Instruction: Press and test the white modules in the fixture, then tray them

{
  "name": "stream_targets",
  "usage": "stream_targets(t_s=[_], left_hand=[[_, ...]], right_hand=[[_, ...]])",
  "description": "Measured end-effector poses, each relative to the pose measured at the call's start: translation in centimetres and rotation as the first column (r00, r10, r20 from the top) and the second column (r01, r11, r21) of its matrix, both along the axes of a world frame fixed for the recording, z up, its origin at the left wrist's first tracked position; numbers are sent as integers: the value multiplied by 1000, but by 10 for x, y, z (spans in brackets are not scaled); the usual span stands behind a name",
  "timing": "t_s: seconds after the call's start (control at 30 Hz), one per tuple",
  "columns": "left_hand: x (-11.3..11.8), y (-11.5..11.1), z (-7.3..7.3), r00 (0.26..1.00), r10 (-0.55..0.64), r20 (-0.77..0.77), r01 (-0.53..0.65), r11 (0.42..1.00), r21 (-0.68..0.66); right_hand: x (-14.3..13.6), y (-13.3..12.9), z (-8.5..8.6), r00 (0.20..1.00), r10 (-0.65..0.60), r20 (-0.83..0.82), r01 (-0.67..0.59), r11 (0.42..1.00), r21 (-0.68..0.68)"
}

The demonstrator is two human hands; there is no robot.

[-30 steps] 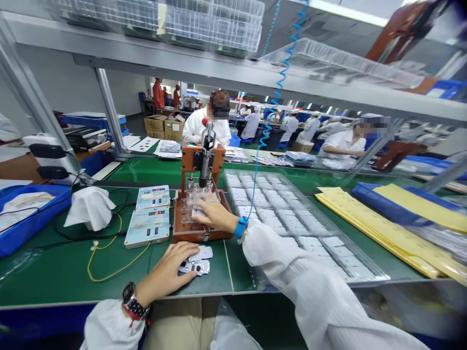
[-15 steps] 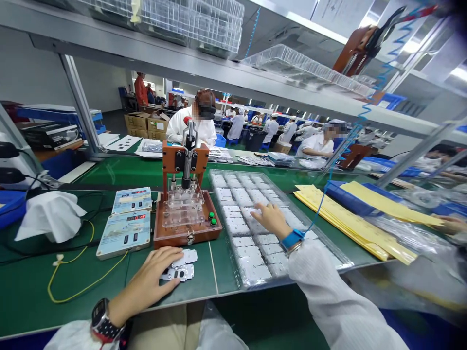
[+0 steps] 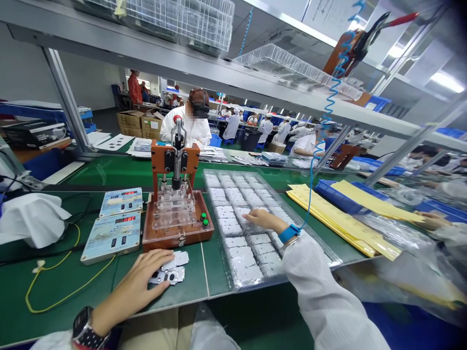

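My left hand (image 3: 148, 279) rests over a few small white boards (image 3: 177, 267) on the green bench, its fingers covering their left part. Whether it grips them is hard to tell; thumb and fingers are spread apart around them. My right hand (image 3: 263, 219), with a blue strap at the wrist, reaches over the clear compartment tray (image 3: 226, 270) full of white boards. Its fingertips are close together at a board in a middle compartment; what they hold is too small to make out. Behind my left hand stands the brown test fixture (image 3: 178, 218) with its lever upright.
Two meter boxes (image 3: 113, 236) with red displays and yellow wire lie left of the fixture. Yellow sheets (image 3: 328, 218) and a blue bin (image 3: 343, 197) are right of the tray. A blue coiled cord (image 3: 311, 189) runs down to my right wrist. A co-worker (image 3: 186, 121) sits opposite.
My right hand's fingers have come closer together, lower over the tray. My left hand stays over the boards. The whole view has shifted slightly, and the meter readings differ.
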State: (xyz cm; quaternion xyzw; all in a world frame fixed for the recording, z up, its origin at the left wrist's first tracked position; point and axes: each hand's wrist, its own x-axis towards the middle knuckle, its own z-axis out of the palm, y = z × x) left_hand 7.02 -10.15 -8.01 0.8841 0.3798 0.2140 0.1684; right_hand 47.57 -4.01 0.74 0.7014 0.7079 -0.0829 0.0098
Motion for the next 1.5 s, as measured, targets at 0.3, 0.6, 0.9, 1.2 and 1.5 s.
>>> stream_targets(t_s=[0.3,0.6,0.9,1.2,1.5], left_hand=[[1,-2,1,1000,13,11,-13,1000,-13],[2,-5,12,994,32,100,-26,998,-56],[9,-5,15,977,103,186,-98,995,-34],[21,-9,24,886,218,410,-156,971,-179],[13,-16,20,916,384,118,-378,923,-68]], right_hand=[[3,4,-14,993,-89,71,75,981,181],[11,6,-27,990,132,42,-137,977,163],[-76,-40,-6,939,337,-68,-285,873,396],[-184,-64,-28,652,734,-188,-672,675,304],[-149,-26,-2,525,387,-758,-146,918,369]])
